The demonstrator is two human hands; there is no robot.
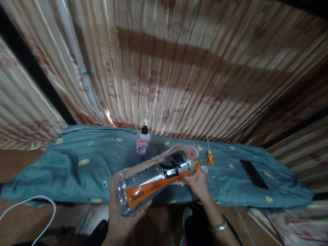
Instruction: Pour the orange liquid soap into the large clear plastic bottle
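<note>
Cradling clear bottle (153,176) tilted across cloth's near edge: left hand (120,218) cupped under base for support, right hand (197,182) fingers closed around neck, steadying it.

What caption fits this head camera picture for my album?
Two hands, left and right, hold a big clear bottle tilted over a blue cloth.

From my remote seat I see two bare hands, the left hand (120,218) and the right hand (197,182), both forearms without sleeves, a silver bangle (217,226) circling the right wrist, and dark clothing low between the arms at the frame's bottom edge
</note>
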